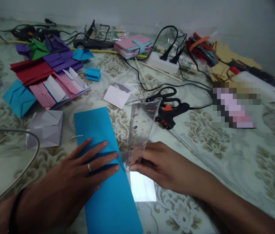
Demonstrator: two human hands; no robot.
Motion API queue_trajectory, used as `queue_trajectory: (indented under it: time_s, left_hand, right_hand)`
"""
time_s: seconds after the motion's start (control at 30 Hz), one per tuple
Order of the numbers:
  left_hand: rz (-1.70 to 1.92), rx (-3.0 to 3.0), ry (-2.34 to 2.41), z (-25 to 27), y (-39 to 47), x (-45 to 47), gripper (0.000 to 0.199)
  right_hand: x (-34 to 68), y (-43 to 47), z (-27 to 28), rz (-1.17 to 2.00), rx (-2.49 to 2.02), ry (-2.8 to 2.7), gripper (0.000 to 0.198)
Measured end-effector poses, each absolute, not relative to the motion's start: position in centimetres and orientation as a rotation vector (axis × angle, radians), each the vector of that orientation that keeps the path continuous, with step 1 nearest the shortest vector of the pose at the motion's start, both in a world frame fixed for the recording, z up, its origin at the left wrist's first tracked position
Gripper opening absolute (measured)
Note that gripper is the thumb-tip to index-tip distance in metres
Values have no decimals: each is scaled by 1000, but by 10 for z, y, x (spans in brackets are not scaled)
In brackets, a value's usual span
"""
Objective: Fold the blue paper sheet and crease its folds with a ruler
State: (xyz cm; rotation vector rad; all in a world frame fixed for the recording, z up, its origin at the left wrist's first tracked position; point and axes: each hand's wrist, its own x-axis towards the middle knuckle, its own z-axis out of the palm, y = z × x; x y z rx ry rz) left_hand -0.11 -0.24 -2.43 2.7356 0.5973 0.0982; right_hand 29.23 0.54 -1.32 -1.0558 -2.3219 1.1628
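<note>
A long folded strip of bright blue paper (113, 201) lies at a slant across the middle front of the table. My left hand (86, 172) rests on it with the fingers spread flat; a ring and a dark wristband show. Just right of the strip, my right hand (155, 164) pinches the near end of a clear plastic ruler (141, 122). The ruler is tilted up from the table, its lower end close to the blue paper's right edge. Under that hand lies a bright white rectangle (143, 187), partly covered.
Folded coloured papers (61, 63) are heaped at the back left. Scissors (164, 94) and a black glue gun (171, 113) lie beyond my right hand. A white power strip (163, 63) with black cords stands behind. A grey cable (36, 146) curves at left.
</note>
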Motion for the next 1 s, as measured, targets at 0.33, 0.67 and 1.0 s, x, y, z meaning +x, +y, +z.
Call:
queue_trajectory:
  time_s: [0.33,0.67,1.0]
  left_hand:
    - [67,2821,665,-33,-4,-5,75]
    - [97,2744,750,-19,-3,-1,69]
    - [97,2783,903,-24,-4,-1,58]
  right_hand:
    - [292,3,-14,1141,-1067,-2289,13]
    - [292,6,-12,1180,-1023,-2279,10]
    - [294,6,-12,1261,-1021,-2313,14]
